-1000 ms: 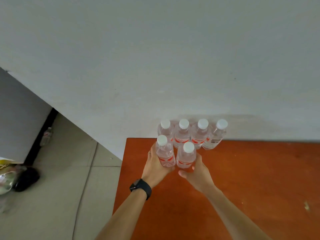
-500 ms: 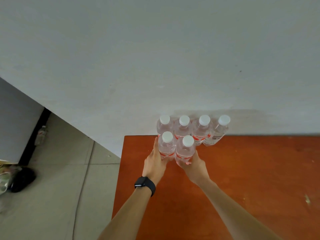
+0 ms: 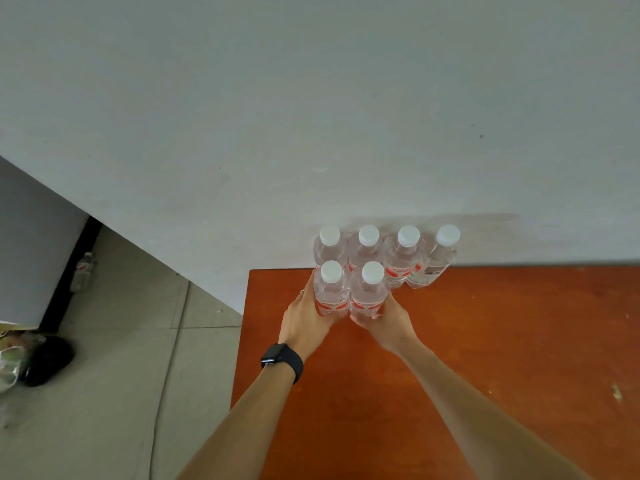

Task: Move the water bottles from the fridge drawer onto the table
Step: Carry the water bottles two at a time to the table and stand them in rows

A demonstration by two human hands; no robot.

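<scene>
Several clear water bottles with white caps and red labels stand upright at the far left corner of the orange-brown table [image 3: 485, 341]. A back row of bottles [image 3: 401, 258] runs along the white wall. In front of it stand two more: the front left bottle [image 3: 330, 289] with my left hand [image 3: 304, 317] wrapped around it, and the front right bottle [image 3: 369, 292] held by my right hand [image 3: 384, 320]. The two front bottles touch each other and stand against the back row. A black watch [image 3: 282, 356] is on my left wrist.
The table's left edge [image 3: 242, 341] drops to a tiled floor. One more bottle [image 3: 83, 268] stands on the floor by a grey appliance [image 3: 31, 258] at far left. A black object [image 3: 48, 358] and a plastic bag [image 3: 8, 365] lie below it. A cable [image 3: 162, 375] runs across the tiles.
Both hands have pushed the two front bottles away from me, up against the back row by the wall. The grip on each bottle stays the same.
</scene>
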